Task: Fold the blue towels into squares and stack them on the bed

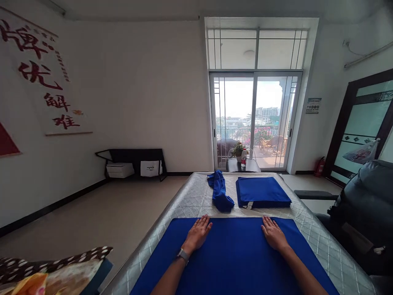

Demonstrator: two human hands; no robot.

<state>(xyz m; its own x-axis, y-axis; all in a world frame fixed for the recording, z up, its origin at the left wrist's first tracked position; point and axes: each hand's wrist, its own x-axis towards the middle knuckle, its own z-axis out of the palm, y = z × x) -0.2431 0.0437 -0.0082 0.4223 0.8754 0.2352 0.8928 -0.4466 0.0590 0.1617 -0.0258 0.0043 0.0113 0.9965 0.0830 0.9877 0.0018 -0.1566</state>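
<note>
A blue cloth point(233, 258) lies spread flat, its far edge running straight across in front of me. My left hand point(198, 233) rests palm down near that edge, fingers stretched out, with a watch on the wrist. Farther right, my right hand point(273, 233) also lies flat on the cloth close to the same edge. Neither hand grips anything. Just beyond the cloth sits a neat stack of folded blue cloths point(260, 190) with a white tag at its near side. To the left of the stack is a crumpled blue cloth point(220, 192).
Everything blue lies on a silver quilted mattress point(196, 192). Past its far end stands a small black table point(250, 166) with a bottle point(243, 157) and a potted plant point(238, 150). A dark armchair point(365, 196) is at the right, and a patterned pillow point(61, 272) at the lower left.
</note>
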